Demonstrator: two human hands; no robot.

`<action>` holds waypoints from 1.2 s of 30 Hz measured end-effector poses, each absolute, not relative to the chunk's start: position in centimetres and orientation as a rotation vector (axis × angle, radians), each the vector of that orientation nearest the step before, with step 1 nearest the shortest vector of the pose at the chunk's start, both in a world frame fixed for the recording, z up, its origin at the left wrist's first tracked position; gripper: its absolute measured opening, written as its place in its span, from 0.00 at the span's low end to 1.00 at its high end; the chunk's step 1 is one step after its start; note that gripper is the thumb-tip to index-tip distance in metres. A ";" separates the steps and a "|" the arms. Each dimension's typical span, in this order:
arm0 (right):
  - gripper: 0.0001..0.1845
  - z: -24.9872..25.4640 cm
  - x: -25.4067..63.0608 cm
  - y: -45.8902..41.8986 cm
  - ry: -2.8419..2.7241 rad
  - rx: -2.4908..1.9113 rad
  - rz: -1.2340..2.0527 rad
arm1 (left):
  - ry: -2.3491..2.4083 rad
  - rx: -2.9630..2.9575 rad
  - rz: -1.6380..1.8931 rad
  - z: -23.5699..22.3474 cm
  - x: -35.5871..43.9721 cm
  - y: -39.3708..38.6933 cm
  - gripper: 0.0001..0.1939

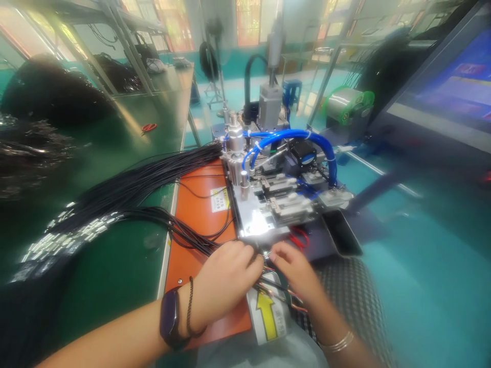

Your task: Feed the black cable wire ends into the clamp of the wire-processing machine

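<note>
My left hand point(226, 278) is closed in a pinch on thin black cables point(192, 237) just in front of the metal machine point(268, 204). My right hand point(297, 271) is also pinched, its fingertips meeting the left hand's at a small cable end point(265, 255) below the machine's front plate. A dark watch and a cord bracelet are on my left wrist, a thin bangle on my right. A large bundle of black cables point(146, 184) fans out leftward over the green bench.
The machine stands on an orange base point(199, 214) with blue air hoses point(284, 137). A yellow arrow label point(267, 314) lies below my hands. A black tray point(343, 232) sits to the right, a monitor point(448, 82) at far right, red scissors point(149, 127) farther back.
</note>
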State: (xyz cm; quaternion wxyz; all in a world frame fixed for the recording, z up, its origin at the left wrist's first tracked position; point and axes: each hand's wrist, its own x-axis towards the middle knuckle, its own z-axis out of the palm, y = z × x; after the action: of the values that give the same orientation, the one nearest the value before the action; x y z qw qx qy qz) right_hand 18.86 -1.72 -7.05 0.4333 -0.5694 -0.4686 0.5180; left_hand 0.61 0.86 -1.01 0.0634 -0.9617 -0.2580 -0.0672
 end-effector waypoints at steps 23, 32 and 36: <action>0.09 -6.7 18.9 -1.7 -1.233 -1.489 1.218 | -0.845 -2.919 0.005 -0.4 1.6 0.3 0.20; 0.11 -6.9 18.8 -1.6 -1.226 -1.475 1.251 | -0.956 -2.904 -0.099 -1.2 -0.4 0.7 0.10; 0.09 -6.7 19.2 -1.8 -1.309 -1.494 1.169 | -0.919 -2.850 -0.241 -1.7 -1.1 0.8 0.07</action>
State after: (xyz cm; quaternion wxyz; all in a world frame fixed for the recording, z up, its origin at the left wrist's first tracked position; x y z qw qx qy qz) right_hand 19.15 -1.79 -6.65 0.4065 -0.5922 -0.5188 0.4636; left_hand -1.09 0.79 -1.68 0.0686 -0.9464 -0.3053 -0.0802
